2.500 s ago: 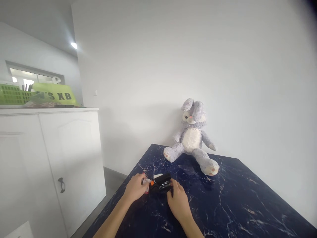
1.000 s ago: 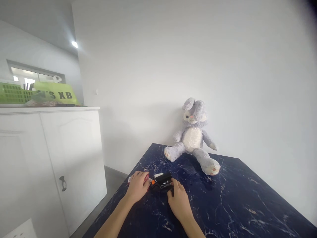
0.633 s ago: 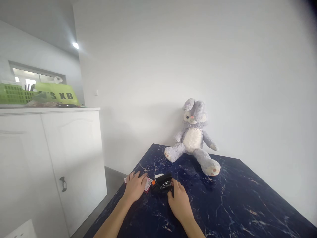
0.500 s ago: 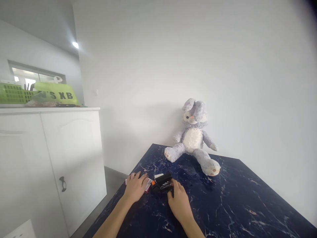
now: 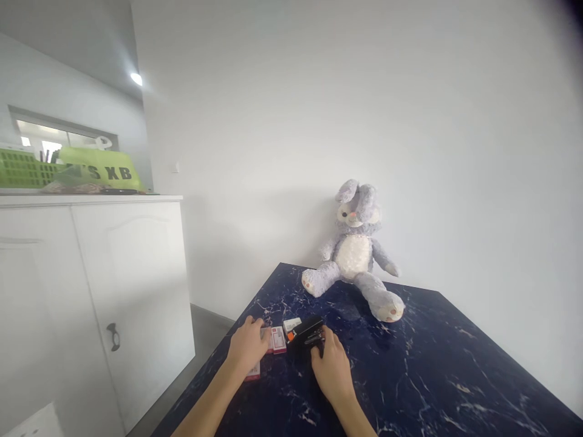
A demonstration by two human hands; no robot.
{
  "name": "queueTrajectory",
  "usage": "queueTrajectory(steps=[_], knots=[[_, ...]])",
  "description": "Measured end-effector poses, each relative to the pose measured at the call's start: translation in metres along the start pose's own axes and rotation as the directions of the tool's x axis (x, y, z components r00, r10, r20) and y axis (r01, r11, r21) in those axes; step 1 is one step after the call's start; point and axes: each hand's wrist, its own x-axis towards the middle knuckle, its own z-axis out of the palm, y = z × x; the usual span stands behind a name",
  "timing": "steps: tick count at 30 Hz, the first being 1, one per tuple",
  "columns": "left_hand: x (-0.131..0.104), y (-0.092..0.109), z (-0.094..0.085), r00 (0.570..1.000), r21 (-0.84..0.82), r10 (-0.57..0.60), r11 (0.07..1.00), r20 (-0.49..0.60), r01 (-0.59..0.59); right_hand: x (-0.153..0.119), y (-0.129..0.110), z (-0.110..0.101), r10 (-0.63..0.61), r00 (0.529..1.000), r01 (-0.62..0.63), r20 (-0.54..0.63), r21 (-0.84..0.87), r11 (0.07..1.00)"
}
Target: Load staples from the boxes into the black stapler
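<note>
My right hand point(image 5: 333, 364) is closed around one end of a black stapler point(image 5: 310, 329) with an orange part at its other end. The stapler slants over the dark blue marbled table point(image 5: 392, 376). My left hand point(image 5: 248, 345) has its fingers bent down at the left end of a small red-and-white box point(image 5: 279, 340), seemingly gripping it; its fingertips are partly hidden. Another red-and-white box point(image 5: 253, 371) shows in part beneath my left wrist. Behind the stapler lies a small white box point(image 5: 291, 323), partly covered by it.
A grey plush rabbit point(image 5: 355, 255) sits at the back of the table against the white wall. Left of the table stands a white cabinet point(image 5: 136, 291), with a green basket point(image 5: 22, 170) and a lettered green bag point(image 5: 102, 167) on top.
The stapler has shifted a little right and tilted, with my right hand on it. My left hand has drawn slightly back with fingers more bent, and more of the boxes shows.
</note>
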Motion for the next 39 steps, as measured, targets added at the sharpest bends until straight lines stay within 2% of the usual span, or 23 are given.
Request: queueTrajectory(steps=[4,8,14,17,21,26,28,31,33,35,36,39], knots=[[0.002,0.002,-0.003,0.999,-0.021,-0.013,1.0,-0.038,0.012,0.0,-0.002,-0.003,0.011,0.999,-0.012,-0.035,-0.002,1.0],[0.002,0.008,-0.001,0.992,-0.076,0.116,0.99,-0.05,-0.119,0.0,-0.001,-0.002,0.027,1.0,-0.027,0.002,0.02,0.999],[-0.001,0.008,0.003,0.953,-0.157,0.293,0.947,0.074,-0.279,0.002,0.001,-0.003,0.045,0.999,-0.047,0.02,0.096,0.994],[-0.005,0.012,0.003,0.931,-0.152,0.339,0.935,0.132,-0.319,0.003,0.001,-0.005,0.08,0.997,-0.082,0.021,0.117,0.99],[-0.01,0.023,0.002,0.951,-0.03,0.295,0.955,0.095,-0.294,0.004,-0.001,-0.007,0.096,0.995,-0.1,0.041,0.142,0.985],[-0.011,0.031,0.005,0.995,0.045,0.098,0.994,0.024,-0.099,0.003,-0.003,-0.009,0.086,0.995,-0.092,0.048,0.136,0.986],[-0.008,0.031,0.005,0.997,0.053,0.074,0.996,0.01,-0.075,0.002,-0.003,-0.009,0.075,0.997,-0.079,0.034,0.129,0.989],[-0.003,0.028,0.005,0.982,0.021,0.186,0.982,0.036,-0.187,0.002,-0.003,-0.009,0.067,0.998,-0.068,0.011,0.121,0.99],[0.0,0.025,0.005,0.944,-0.068,0.316,0.948,0.09,-0.311,0.002,-0.003,-0.008,0.065,0.998,-0.065,0.005,0.121,0.99],[0.001,0.024,0.004,0.905,-0.166,0.408,0.907,0.116,-0.388,0.002,-0.003,-0.008,0.064,0.998,-0.064,0.004,0.122,0.99],[0.0,0.024,0.003,0.898,-0.193,0.426,0.895,0.11,-0.401,0.002,-0.002,-0.007,0.062,0.998,-0.062,0.005,0.122,0.991],[-0.004,0.027,0.001,0.913,-0.187,0.403,0.903,0.061,-0.386,0.003,0.0,-0.006,0.058,0.998,-0.059,0.014,0.123,0.991]])
